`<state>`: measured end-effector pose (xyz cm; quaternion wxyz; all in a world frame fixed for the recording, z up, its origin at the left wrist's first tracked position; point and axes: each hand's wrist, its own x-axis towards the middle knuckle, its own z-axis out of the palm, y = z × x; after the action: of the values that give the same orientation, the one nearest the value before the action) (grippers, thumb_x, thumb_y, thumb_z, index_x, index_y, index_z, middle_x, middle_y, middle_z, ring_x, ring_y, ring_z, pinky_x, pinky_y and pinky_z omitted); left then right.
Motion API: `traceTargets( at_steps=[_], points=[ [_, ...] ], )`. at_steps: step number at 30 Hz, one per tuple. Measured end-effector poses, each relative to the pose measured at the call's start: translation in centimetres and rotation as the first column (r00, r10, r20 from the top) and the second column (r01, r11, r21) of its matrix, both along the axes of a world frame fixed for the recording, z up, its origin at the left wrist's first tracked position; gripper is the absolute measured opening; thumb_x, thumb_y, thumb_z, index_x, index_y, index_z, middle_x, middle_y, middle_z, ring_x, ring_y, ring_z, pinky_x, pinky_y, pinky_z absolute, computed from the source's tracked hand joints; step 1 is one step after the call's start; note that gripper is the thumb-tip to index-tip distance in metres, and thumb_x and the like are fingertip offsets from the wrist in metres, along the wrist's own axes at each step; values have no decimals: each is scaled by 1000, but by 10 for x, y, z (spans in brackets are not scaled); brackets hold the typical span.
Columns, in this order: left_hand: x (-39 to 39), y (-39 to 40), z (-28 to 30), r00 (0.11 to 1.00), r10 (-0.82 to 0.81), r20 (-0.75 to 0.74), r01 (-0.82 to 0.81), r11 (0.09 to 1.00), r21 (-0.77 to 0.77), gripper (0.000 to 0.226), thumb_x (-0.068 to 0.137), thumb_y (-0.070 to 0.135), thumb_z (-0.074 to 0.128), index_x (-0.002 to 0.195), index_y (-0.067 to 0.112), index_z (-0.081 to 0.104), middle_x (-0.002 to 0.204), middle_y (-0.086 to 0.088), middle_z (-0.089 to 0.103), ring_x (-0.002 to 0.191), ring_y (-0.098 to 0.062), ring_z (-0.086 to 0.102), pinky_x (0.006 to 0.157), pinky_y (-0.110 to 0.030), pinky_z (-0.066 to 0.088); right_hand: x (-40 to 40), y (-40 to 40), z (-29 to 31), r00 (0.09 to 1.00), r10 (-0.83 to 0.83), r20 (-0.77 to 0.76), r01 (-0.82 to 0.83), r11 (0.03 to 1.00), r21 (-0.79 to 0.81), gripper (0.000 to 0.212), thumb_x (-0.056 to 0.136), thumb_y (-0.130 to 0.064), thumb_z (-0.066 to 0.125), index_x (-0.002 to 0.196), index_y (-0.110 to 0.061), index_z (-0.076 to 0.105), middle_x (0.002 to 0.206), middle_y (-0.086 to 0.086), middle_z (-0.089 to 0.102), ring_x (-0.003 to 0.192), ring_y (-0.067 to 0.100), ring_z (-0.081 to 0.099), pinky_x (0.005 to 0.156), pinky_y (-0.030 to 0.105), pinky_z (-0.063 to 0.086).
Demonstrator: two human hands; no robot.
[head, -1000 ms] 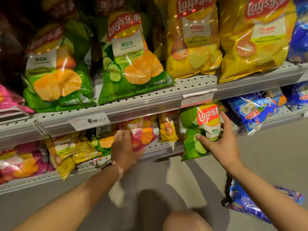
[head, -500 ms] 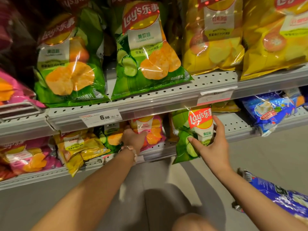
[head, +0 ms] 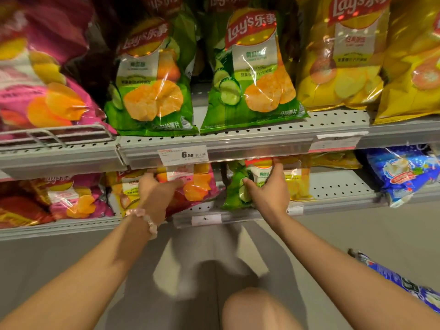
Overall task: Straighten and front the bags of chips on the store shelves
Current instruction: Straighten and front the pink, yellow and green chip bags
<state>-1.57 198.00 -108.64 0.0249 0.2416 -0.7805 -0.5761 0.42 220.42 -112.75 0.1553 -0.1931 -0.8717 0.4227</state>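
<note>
From the head view, my right hand (head: pixel 269 192) grips the small green bag (head: pixel 235 189), upright on the lower shelf (head: pixel 333 201) (just under my palm); my left hand (head: pixel 156 195) holds the pink bag (head: pixel 197 186) beside it.

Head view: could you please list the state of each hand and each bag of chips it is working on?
left hand: fingers on the small pink bag, lower shelf
right hand: grips the small green bag
small green bag: upright at the shelf edge, top hidden by the price rail
large green bags: upright, labels forward, upper shelf
blue bag: tilted, overhanging the lower shelf edge
</note>
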Motion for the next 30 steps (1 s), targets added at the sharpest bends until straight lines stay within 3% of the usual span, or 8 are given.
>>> traceTargets(
  at_steps=[2, 6, 9, 16, 21, 25, 28, 30],
  points=[
    [7, -14, -1, 1000, 25, 15, -25, 1000, 9, 46, 66, 13, 85, 106, 13, 61, 95, -5, 69, 75, -17, 64, 59, -27, 51, -13, -13, -4, 998, -3, 63, -2, 997, 76, 67, 73, -38, 77, 123, -10, 42, 120, 11, 57, 114, 32, 53, 88, 40, 46],
    [17, -29, 2, 998, 52, 23, -52, 999, 14, 54, 61, 10, 88, 107, 13, 59, 100, -9, 69, 89, -29, 67, 82, -46, 57, -34, -32, -14, 989, 14, 147, -37, 987, 158, 69, 75, -41, 75, 126, -11, 38, 119, 12, 56, 112, 32, 55, 77, 39, 48],
    [19, -30, 3, 999, 41, 18, -42, 997, 58, 55, 60, 10, 89, 107, 13, 60, 100, -7, 69, 90, -27, 67, 81, -45, 57, -45, -39, -26, 975, 46, 217, -92, 974, 205, 75, 76, -42, 75, 131, -10, 34, 123, 14, 53, 114, 33, 53, 80, 40, 49],
    [22, -18, -5, 1000, -25, -11, 25, 997, 79, 38, 62, 5, 86, 88, 15, 61, 78, 6, 65, 66, -5, 61, 45, -9, 43, -52, -43, -40, 951, 56, 305, -146, 949, 281, 99, 68, -52, 78, 141, -15, 22, 132, 15, 42, 119, 32, 47, 86, 39, 49],
    [22, -11, -8, 998, -55, -19, 55, 998, 28, 51, 62, 7, 87, 106, 2, 62, 101, -9, 67, 90, -23, 63, 74, -29, 50, -51, -32, -25, 924, 175, 340, -220, 970, 98, 90, 72, -50, 75, 139, -9, 30, 135, 21, 40, 125, 35, 42, 101, 38, 39],
    [31, -3, -11, 994, -108, -14, 108, 992, 69, 50, 61, 2, 86, 105, 3, 63, 100, -10, 69, 86, -21, 66, 77, -33, 54, -23, -41, 2, 960, 258, 106, -255, 966, -43, 61, 83, -51, 62, 125, -9, 45, 120, 15, 52, 114, 28, 49, 94, 41, 43],
    [40, 8, -13, 986, -163, -40, 166, 985, 57, 41, 61, 5, 87, 94, 16, 65, 88, 1, 70, 70, -2, 66, 60, -16, 51, 1, -52, 25, 898, 440, 6, -378, 778, -501, 36, 80, -39, 72, 107, -28, 50, 103, -3, 68, 97, 15, 66, 73, 28, 54],
    [43, 15, -13, 982, -184, -47, 187, 979, 77, 41, 61, 7, 87, 93, 19, 64, 90, 0, 70, 74, -7, 67, 64, -20, 53, 9, -53, 32, 863, 504, -36, -408, 653, -638, 28, 80, -25, 75, 99, -28, 55, 91, -8, 73, 85, 7, 70, 63, 19, 54]
  ],
)
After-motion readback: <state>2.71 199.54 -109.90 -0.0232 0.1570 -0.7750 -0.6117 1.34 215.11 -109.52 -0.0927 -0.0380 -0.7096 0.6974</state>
